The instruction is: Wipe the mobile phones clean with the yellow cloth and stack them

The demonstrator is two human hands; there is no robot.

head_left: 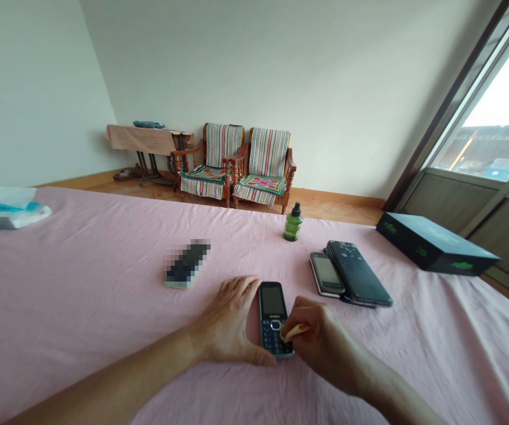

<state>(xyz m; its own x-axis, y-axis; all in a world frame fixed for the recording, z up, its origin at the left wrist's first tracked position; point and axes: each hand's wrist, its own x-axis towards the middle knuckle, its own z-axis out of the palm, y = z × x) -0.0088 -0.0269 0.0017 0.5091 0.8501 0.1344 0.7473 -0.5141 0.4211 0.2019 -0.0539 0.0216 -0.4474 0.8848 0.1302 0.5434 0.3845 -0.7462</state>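
Note:
A dark keypad phone (273, 301) lies face up on the pink cloth, its screen end away from me. My left hand (230, 321) curves around its left side, with fingertips by the top left corner and the thumb at the bottom edge. Pinched in my right hand (319, 336) is a small yellowish cloth (295, 332), which touches the right side of the keypad. Part of the keypad is hidden by the cloth and fingers.
A pixelated phone (186, 265) lies to the left. Beyond my right hand are a small silver phone (326, 273), a large dark phone (358, 274), a green spray bottle (292, 224) and a black box (436, 243). A tissue pack (10, 215) sits far left.

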